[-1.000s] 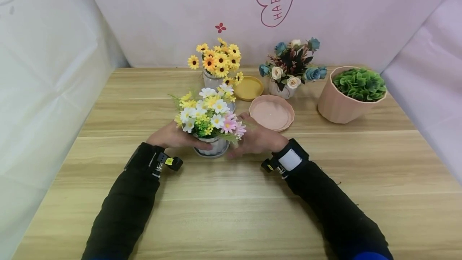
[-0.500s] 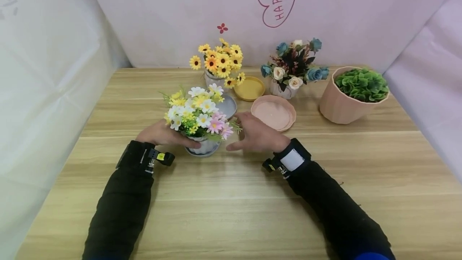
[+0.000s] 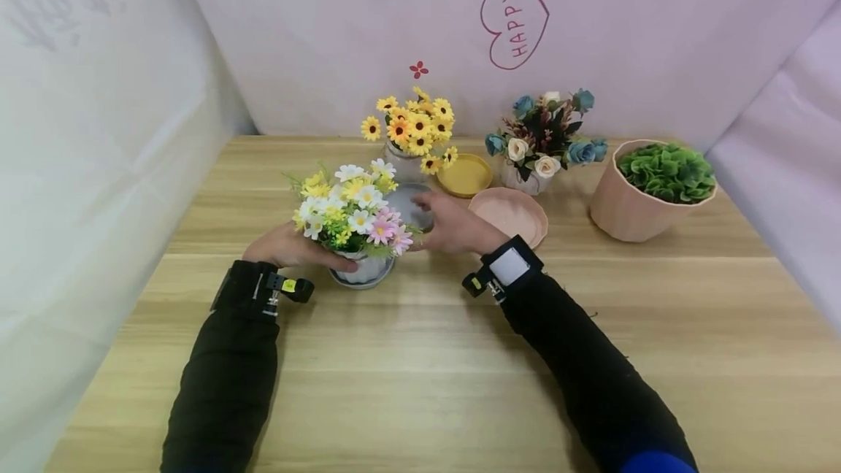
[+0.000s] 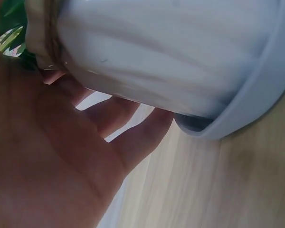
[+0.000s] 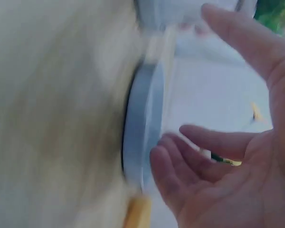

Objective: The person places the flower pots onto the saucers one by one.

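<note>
My left hand [image 3: 285,245] holds a small white flowerpot [image 3: 363,268] of white, yellow and pink daisies [image 3: 358,210], thumb across the front and fingers round the far side. Beneath the pot is a grey-blue saucer [image 4: 256,90], low over the table in the left wrist view. To the right, my right hand [image 3: 453,225] reaches over a second grey-blue saucer [image 3: 402,199], holding nothing. In the right wrist view its fingers [image 5: 171,166] are loosely bent at the rim of this flat-lying saucer [image 5: 140,123], the thumb spread apart.
Behind stand a pot of yellow flowers [image 3: 420,122] and one of blue and cream roses [image 3: 545,141]. A yellow saucer [image 3: 465,175] and a pink saucer [image 3: 509,214] lie beside the right hand. A large pink pot [image 3: 627,206] with green foliage stands at the right.
The left hand and daisy pot have shifted left, uncovering the second grey-blue saucer. My right hand has left the pot's side and moved over that saucer. The head view has tilted slightly upward.
</note>
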A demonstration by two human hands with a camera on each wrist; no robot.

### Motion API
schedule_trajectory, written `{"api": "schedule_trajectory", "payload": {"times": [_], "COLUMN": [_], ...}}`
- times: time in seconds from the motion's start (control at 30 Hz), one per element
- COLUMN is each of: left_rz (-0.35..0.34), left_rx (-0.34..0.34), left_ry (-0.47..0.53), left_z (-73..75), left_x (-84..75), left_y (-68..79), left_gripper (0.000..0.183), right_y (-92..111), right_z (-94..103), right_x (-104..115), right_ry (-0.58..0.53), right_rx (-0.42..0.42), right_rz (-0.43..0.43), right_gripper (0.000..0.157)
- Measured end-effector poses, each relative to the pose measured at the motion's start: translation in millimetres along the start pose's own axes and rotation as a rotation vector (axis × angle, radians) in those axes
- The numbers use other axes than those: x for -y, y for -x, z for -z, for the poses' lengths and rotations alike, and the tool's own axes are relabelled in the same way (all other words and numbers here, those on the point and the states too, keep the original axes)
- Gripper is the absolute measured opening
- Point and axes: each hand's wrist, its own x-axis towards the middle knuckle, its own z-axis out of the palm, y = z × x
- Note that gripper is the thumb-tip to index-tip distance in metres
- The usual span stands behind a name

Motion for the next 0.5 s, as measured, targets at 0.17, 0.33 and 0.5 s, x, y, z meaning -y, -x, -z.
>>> {"api": "schedule_trajectory", "payload": {"times": [0.17,0.33,0.5], "left_rz": [0.014,0.02,0.049], "left_rx": [-0.05,-0.084,-0.101], "left_ry": [-0.003,-0.019,-0.045], "left_z": [5.8,13.1,19.1], "left_x": [4.3,7.8,12.6], "left_y": [2.7,6.7,9.8], "left_gripper": [0.106,0.105,0.109], "right_y": [-6,-21,-29], "right_z": [-23.0,-43.1,-55.0], "right_x": [16,34,50], "right_ry": [-0.151,-0.159,-0.038], "right_rx": [0.056,0.029,-0.025], "right_rz": [0.179,0.347,0.313], "right_gripper": [0.09,0.086,0.095]}}
